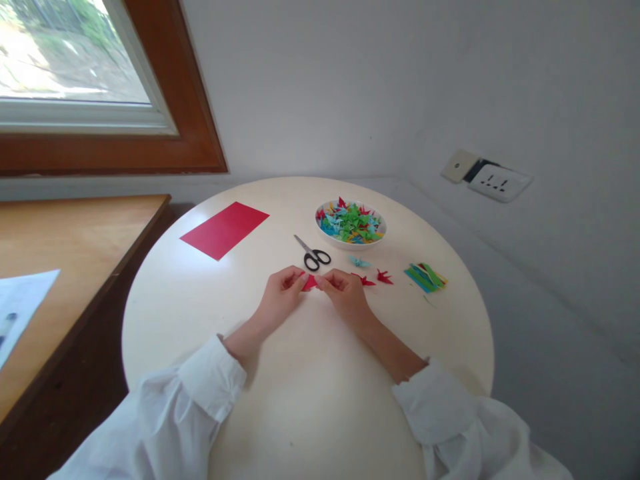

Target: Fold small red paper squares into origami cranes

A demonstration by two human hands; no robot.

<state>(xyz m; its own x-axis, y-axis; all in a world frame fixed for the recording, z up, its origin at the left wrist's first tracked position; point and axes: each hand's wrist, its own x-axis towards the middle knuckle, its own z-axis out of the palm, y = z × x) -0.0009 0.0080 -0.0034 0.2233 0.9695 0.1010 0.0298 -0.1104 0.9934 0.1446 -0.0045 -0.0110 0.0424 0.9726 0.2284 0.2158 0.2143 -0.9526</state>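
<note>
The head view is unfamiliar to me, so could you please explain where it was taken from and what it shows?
There is no machine here: these are a person's own bare hands. The single picture comes from a camera worn on that person's head, looking forward and down. The left hand and the right hand pinch a small piece of bright red paper, one at each side, over a round cream-white table. Beyond the hands lie metal scissors with black handles and, farther left, a flat red rectangular sheet. To the right of the scissors stands a shallow white bowl filled with small folded paper shapes in many colours. Near it lie a light blue folded shape and two red ones, and farther right a small pile of multicoloured paper strips.
</note>
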